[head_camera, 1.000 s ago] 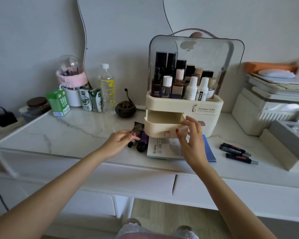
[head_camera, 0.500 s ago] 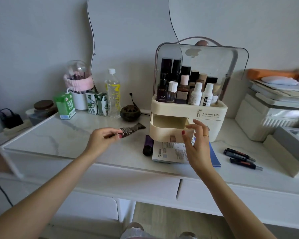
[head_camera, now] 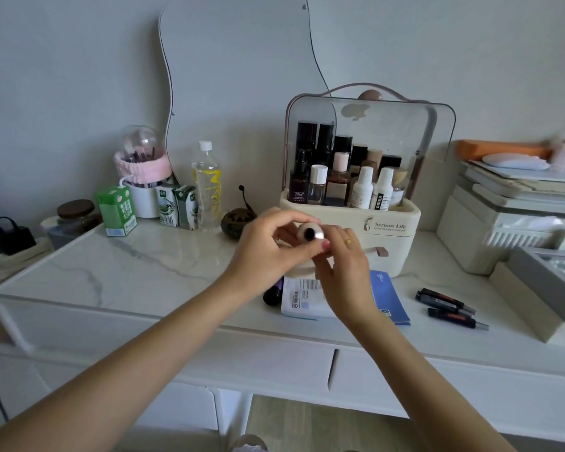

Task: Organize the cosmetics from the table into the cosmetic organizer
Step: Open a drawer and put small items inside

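Holding small pale round-ended cosmetic tube point(head_camera: 310, 234): left hand point(head_camera: 268, 252) and right hand point(head_camera: 343, 265) grips both closed on it; to be steadied before cream plastic cosmetic organizer point(head_camera: 385, 223) drawer.

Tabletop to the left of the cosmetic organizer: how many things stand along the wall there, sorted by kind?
Drink cartons: 3
Clear plastic bottle: 1
Brush holder with pink band: 1
Dark round pot: 1
Total: 6

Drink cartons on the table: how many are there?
3, all left of the water bottle: a green carton at the far left, then two cartons side by side. Others may be hidden.
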